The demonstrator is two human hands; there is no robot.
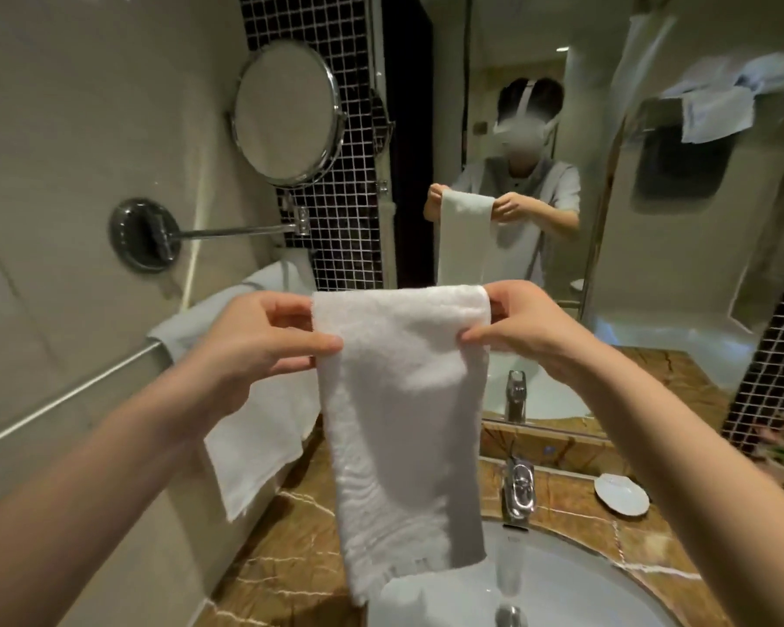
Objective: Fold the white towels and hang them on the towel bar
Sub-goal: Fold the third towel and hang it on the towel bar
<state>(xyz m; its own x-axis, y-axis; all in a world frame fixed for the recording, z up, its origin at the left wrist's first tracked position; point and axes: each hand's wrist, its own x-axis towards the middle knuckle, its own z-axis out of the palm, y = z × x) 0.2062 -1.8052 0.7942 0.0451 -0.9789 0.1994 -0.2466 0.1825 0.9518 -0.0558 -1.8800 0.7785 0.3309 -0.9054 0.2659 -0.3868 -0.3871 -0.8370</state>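
- Plainly, the nearest risk is the lower hem of the white towel (399, 400) getting wet. It hangs low over the rim of the sink (585, 595), and any drop of the hands would drag it across the basin. I cannot tell whether it already touches.
- The lengthwise fold could slide open, since only the top edge is held. A loosened pinch on either side would let the layers part.
- On the way to the towel bar (73, 391) on the left wall, the swinging strip could brush the hung towel (254, 445) and pull it askew.
- The left hand (254, 341) pinches the towel's top left corner, thumb across the front and fingers behind.
- The right hand (530, 328) grasps the top right corner the same way, thumb pressing the front face.
- Both forearms reach forward, with the hands level and apart. The towel's top edge is stretched flat between them, and the rest hangs as a narrow strip above the counter (290, 536).
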